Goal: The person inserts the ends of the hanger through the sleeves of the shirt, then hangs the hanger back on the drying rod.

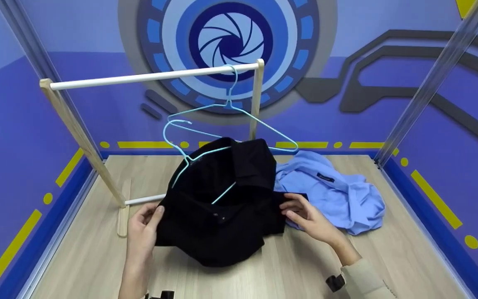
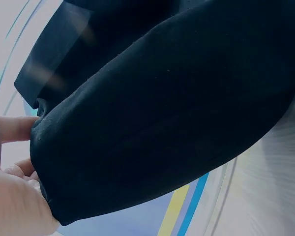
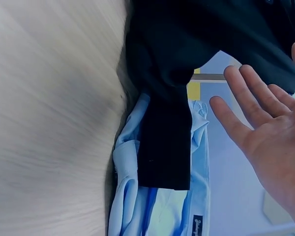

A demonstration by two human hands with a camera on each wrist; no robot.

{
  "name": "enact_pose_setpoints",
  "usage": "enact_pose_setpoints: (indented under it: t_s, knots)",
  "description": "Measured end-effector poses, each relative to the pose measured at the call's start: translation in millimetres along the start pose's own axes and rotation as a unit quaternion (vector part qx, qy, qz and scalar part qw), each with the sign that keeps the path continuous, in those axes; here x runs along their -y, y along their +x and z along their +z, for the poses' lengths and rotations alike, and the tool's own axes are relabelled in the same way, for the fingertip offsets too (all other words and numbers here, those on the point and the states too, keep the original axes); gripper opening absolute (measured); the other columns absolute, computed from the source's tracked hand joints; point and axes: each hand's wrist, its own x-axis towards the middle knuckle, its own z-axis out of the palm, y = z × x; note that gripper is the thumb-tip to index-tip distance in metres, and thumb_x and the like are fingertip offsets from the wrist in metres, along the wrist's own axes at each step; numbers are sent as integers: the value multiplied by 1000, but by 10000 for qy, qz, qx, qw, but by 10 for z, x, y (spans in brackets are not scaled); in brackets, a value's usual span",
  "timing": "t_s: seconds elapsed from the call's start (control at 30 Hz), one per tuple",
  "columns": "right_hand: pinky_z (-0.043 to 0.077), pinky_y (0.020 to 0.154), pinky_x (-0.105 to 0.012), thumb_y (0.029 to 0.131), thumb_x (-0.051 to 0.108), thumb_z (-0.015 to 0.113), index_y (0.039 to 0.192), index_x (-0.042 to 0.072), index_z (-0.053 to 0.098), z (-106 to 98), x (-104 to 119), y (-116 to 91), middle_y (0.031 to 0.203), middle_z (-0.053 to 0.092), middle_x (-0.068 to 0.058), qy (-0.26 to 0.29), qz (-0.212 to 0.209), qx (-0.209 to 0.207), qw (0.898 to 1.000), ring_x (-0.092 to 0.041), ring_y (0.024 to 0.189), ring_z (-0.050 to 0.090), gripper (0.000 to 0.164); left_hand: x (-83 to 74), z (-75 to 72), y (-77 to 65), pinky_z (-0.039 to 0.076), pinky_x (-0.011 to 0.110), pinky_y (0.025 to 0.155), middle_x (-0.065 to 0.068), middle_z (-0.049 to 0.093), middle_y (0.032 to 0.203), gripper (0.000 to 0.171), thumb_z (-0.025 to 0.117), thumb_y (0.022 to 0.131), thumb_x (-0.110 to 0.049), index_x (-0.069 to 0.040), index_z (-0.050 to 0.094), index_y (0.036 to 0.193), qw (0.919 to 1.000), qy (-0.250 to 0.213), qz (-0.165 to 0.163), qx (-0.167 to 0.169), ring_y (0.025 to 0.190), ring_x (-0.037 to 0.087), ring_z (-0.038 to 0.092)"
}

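A black shirt (image 1: 218, 232) hangs bunched over a light-blue hanger (image 1: 188, 159), whose hook and shoulders show through the neck opening. My left hand (image 1: 143, 228) pinches the shirt's left edge between thumb and fingers; the left wrist view shows the dark cloth (image 2: 152, 128) stretching away from that grip. On the other side, my right hand (image 1: 311, 220) is beside the shirt with its fingers spread. In the right wrist view those fingers (image 3: 255, 98) stand apart from the cloth, while a black sleeve (image 3: 164, 142) hangs over blue fabric.
Behind the shirt stands a wooden rack with a white rail (image 1: 139, 79). A second light-blue hanger (image 1: 229, 106) hangs from the rail's right end. A crumpled light-blue shirt (image 1: 330, 195) lies on the wood-look table (image 1: 405, 249) at right. Walls enclose the back and sides.
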Motion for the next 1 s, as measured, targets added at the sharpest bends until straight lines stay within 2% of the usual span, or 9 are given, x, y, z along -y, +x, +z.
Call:
enact_pose_setpoints:
  t_s: [0.17,0.23,0.3,0.5,0.63,0.77,1.0]
  knots:
    - [50,99,-30,107,5,54,148,-7,40,-21,-5,-1,129,57,-34,18,81,-26,10000,-52,118,56,45,10,-48,12,48,25,81,10,65,101,20,63,102,-6,11,64,111,9997,-129,-153,-115,91,18,61]
    - [50,99,-30,107,6,55,147,-6,41,-25,-7,-7,128,59,-30,-10,147,-29,9999,-51,118,57,44,11,-62,18,48,24,80,9,65,101,20,63,102,-7,11,65,111,9996,-83,-198,-184,90,17,61]
    - [50,99,-30,107,7,55,147,-4,42,-27,-7,-15,128,60,-26,-55,229,-18,9997,-48,118,59,43,10,-71,26,49,23,79,9,66,101,21,63,102,-7,11,65,111,9994,-7,-188,-281,89,16,61]
    - [50,98,-30,107,15,57,142,-1,51,-58,-15,-46,130,60,-28,-382,499,50,9980,-45,121,58,38,6,-95,36,48,20,76,6,66,98,20,64,102,-7,11,65,110,9983,56,-59,-570,86,13,61]
    - [49,100,-42,106,18,59,136,-6,55,-76,-26,-61,131,60,-27,-822,691,43,9942,-47,122,56,38,-7,-109,43,48,21,76,4,66,98,21,64,102,-9,10,65,111,9976,-56,-201,-657,87,13,60]
    - [45,101,-57,105,13,60,132,-9,56,-85,-54,-89,130,60,-26,-1135,899,-54,9894,-45,123,55,35,-30,-116,37,48,22,74,4,64,96,21,64,102,-9,10,65,111,9969,-73,-372,-690,85,13,58]
    - [44,98,-62,104,4,59,130,-10,57,-93,-100,-111,127,60,-28,-1228,991,-181,9873,-49,120,55,29,-29,-102,12,48,24,72,5,64,94,24,64,103,-10,11,66,113,9979,102,-487,-419,83,15,58]
